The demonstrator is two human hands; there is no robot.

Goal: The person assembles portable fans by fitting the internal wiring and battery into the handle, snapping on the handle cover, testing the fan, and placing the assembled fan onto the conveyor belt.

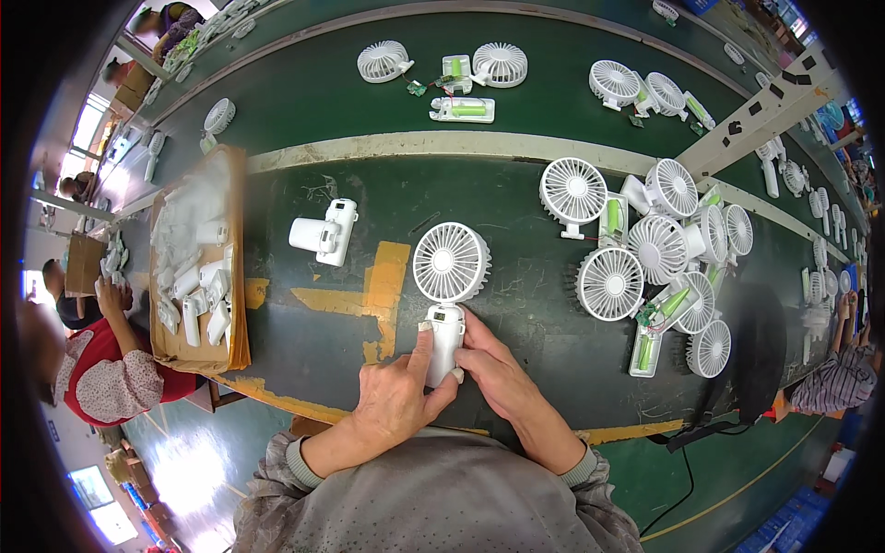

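A white handheld fan (pixel 452 262) lies face up on the dark green bench in front of me, its round grille pointing away and its handle toward me. My left hand (pixel 395 389) grips the handle from the left, with white coverings on two fingertips. From the other side my right hand (pixel 499 370) closes on the handle, its fingers partly hidden beneath. A small dark window (pixel 442 316) shows near the top of the handle. Left of the fan, two white handle casings (pixel 337 232) lie together, one against the other.
At left stands a cardboard box (pixel 238 267) of white plastic casings. Several fans (pixel 610 284), some with green batteries exposed, are heaped at right. A pale ledge (pixel 442 145) separates the bench from a green belt carrying more fan parts. People sit at both sides.
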